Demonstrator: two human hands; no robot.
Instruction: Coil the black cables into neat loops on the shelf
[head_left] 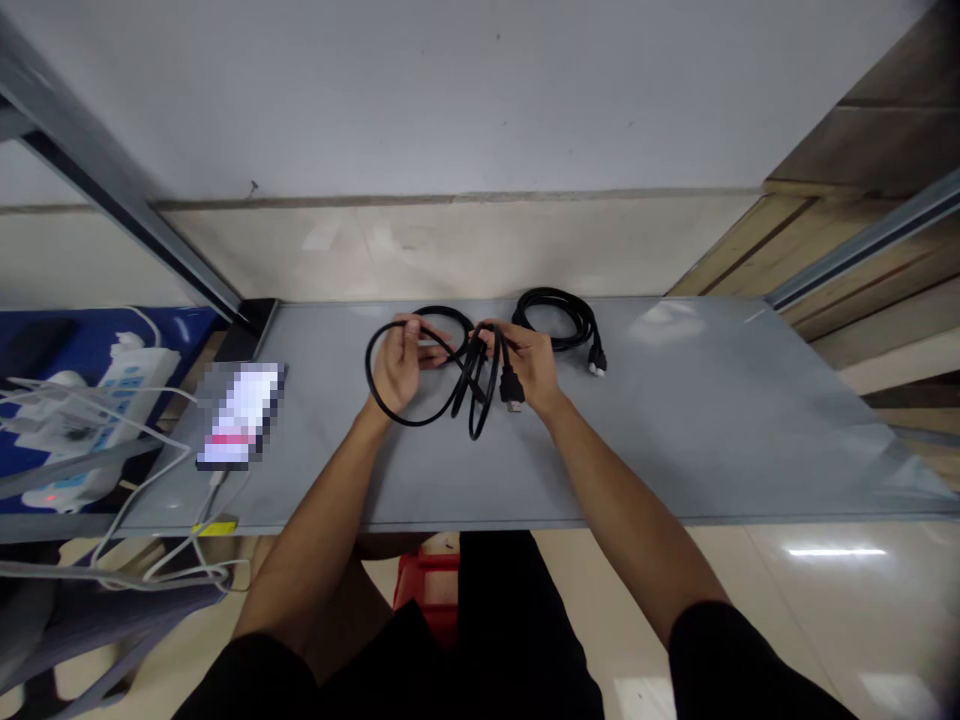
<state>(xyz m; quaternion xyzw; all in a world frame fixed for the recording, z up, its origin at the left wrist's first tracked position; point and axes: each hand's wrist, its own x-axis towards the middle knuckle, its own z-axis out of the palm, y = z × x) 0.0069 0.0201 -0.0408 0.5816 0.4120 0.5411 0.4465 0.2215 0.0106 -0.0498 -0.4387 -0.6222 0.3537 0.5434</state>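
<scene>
A black cable (420, 424) hangs in loose loops between my two hands, above the grey table (675, 440). My left hand (399, 365) is at the left loop, its thumb and fingers curled around part of the cable. My right hand (531, 362) pinches the bunched loops on the right side. Beside its fingers a black plug with a metal end (512, 388) points down. A second black cable (559, 297), coiled, lies on the table behind and to the right of my right hand, its connector ends with white tips toward the front right.
On the left of the table lies a phone (241, 415) with a blurred screen and a white cord. Further left, a white power strip (135, 400) with plugs rests on a blue surface. Metal posts rise at both sides. A red stool (431, 590) stands below.
</scene>
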